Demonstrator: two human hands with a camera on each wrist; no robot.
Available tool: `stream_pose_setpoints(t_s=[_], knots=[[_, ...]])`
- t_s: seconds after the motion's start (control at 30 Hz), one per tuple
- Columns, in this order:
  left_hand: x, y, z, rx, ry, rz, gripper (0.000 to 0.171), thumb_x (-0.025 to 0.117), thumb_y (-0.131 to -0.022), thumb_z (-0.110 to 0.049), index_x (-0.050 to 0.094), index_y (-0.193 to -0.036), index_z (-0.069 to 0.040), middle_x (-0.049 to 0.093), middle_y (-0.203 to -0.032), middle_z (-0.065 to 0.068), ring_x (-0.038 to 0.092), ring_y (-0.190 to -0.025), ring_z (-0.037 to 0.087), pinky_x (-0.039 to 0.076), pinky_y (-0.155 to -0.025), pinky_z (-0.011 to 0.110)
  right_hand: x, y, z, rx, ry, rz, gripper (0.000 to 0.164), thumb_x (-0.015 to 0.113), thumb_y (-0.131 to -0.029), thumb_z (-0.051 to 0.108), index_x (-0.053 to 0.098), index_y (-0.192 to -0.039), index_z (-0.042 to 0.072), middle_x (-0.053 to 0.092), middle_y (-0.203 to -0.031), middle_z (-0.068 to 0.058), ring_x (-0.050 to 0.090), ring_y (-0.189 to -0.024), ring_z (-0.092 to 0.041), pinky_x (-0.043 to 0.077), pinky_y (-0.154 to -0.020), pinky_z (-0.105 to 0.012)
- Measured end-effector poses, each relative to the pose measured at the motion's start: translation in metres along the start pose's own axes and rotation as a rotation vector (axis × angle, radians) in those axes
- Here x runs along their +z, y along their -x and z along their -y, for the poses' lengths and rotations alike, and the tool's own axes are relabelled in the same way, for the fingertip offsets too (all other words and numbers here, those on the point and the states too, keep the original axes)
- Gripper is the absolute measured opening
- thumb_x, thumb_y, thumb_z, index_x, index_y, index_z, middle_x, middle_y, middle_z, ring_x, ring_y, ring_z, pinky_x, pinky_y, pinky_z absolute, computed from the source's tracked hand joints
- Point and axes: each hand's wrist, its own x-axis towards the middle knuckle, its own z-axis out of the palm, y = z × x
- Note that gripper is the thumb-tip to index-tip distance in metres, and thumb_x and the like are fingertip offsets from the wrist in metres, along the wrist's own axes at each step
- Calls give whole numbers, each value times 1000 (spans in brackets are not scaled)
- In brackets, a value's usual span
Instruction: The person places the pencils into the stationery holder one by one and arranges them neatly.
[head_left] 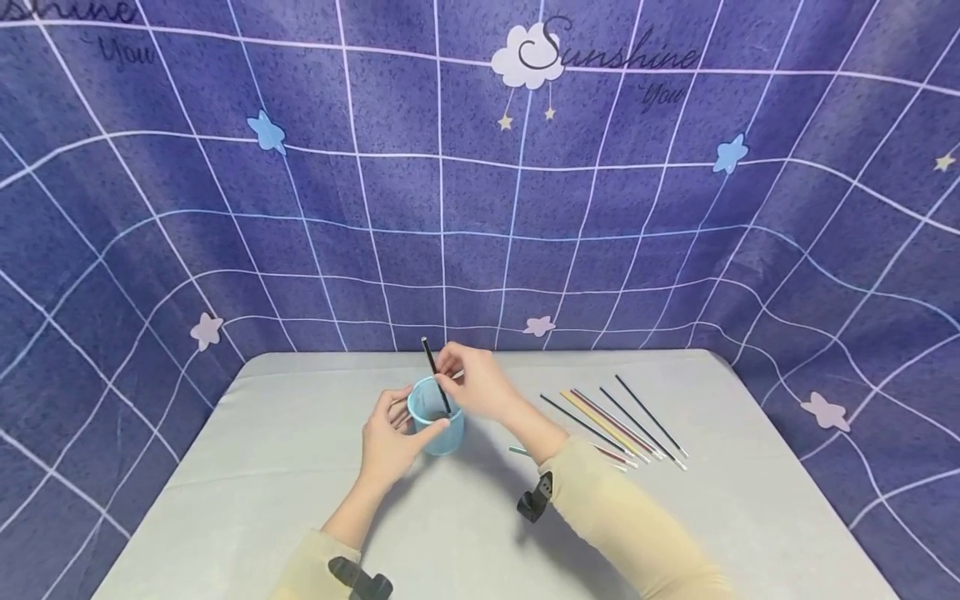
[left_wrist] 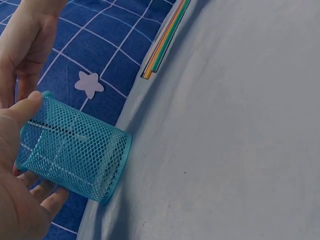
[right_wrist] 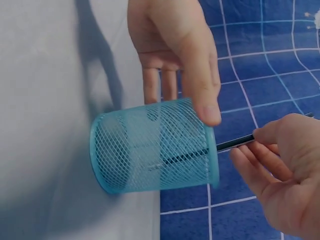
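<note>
the left hand [head_left: 392,443] curls round the blue mesh cup [head_left: 444,441] on the table [head_left: 225,500] — a slack grip may let it tip; farther off, the right hand [head_left: 482,383] pinches a dark pencil [head_left: 429,353], lower end inside — its slant may snag the mesh

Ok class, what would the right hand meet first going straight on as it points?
Probably the rim of the blue mesh cup; the right hand faces it in its wrist view, though depth is uncertain.
</note>
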Motion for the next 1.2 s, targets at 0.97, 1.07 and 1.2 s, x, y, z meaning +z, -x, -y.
stream_pose_setpoints(t_s=[0.97,1.07,1.2], knots=[[2,2,-1,-47,47,-19,73,98,-75,-11,52,-131,0,66,-141,19,65,-136,38,58,-114,38,33,-19,8,8,302,196,5,76,-99,13,74,-96,10,81,-94,-2,75,-83,-11,58,-70,-8],[2,2,-1,-50,44,-17,73,98,-76,-11,52,-131,0,65,-141,19,64,-136,38,57,-114,38,33,-19,9,6,322,194,4,76,-98,13,75,-97,10,81,-94,-2,75,-82,-12,58,-70,-9],[3,2,-1,-48,51,-18,72,97,-76,-10,52,-130,1,65,-141,20,64,-137,39,57,-115,38,34,-19,8,19,310,195,3,77,-96,11,76,-97,8,81,-92,-3,74,-80,-11,58,-69,-9]])
